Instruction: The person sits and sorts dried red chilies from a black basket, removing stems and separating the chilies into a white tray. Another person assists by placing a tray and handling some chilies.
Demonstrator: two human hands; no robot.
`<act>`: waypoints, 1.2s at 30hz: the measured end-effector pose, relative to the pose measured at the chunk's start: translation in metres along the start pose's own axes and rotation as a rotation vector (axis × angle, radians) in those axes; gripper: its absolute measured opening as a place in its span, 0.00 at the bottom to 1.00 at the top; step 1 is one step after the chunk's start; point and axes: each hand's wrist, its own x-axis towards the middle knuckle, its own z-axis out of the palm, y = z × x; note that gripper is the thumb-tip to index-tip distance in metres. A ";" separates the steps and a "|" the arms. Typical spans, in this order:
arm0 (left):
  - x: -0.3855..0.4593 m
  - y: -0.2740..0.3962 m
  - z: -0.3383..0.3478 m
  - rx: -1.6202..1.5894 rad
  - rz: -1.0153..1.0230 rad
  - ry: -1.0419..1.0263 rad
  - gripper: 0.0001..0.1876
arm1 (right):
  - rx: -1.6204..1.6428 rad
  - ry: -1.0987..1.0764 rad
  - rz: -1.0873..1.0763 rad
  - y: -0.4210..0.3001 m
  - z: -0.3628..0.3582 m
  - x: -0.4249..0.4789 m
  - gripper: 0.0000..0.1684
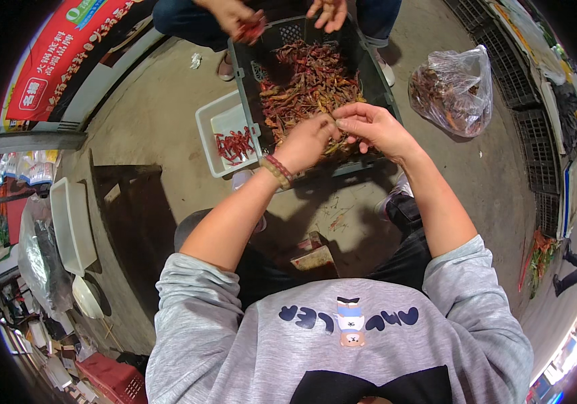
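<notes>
My left hand (306,144), with beaded bracelets at the wrist, and my right hand (379,131) meet over a dark green plastic crate (240,76). Their fingertips nearly touch; anything small between them is hidden or too blurred to make out. A heap of dried red and brownish chili peppers (313,86) fills much of the crate below. Left of the crate, a white plastic tray (206,134) holds a small pile of darker red chili peppers (235,146).
Opposite sits another person, with one hand (240,25) holding red peppers and the other (330,14) over the crate. A clear plastic bag of dark contents (452,93) stands on the floor at right. Thin stems (336,214) litter the floor. Black crates (536,136) line the right side.
</notes>
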 end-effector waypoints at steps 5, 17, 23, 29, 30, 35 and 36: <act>-0.006 0.011 0.009 0.017 -0.099 -0.069 0.14 | -0.018 -0.003 -0.041 0.002 -0.007 -0.005 0.09; -0.015 0.031 -0.009 -0.877 -0.451 -0.319 0.17 | 0.076 -0.102 -0.016 0.004 -0.016 -0.006 0.12; -0.013 0.025 -0.008 -0.882 -0.429 -0.331 0.15 | -0.049 -0.044 -0.035 -0.001 -0.008 -0.006 0.09; -0.010 0.016 0.002 -0.755 -0.416 -0.201 0.14 | -0.680 0.573 -0.711 0.027 0.013 0.013 0.11; -0.010 0.024 0.003 -0.715 -0.420 -0.205 0.14 | -0.604 0.624 -0.560 0.029 0.003 0.019 0.11; -0.006 0.021 -0.043 -0.572 -0.274 0.091 0.12 | -0.520 0.104 -0.127 0.014 -0.009 0.001 0.07; -0.008 0.016 -0.055 -0.616 -0.272 0.153 0.11 | -0.537 -0.065 0.007 0.014 -0.001 -0.008 0.06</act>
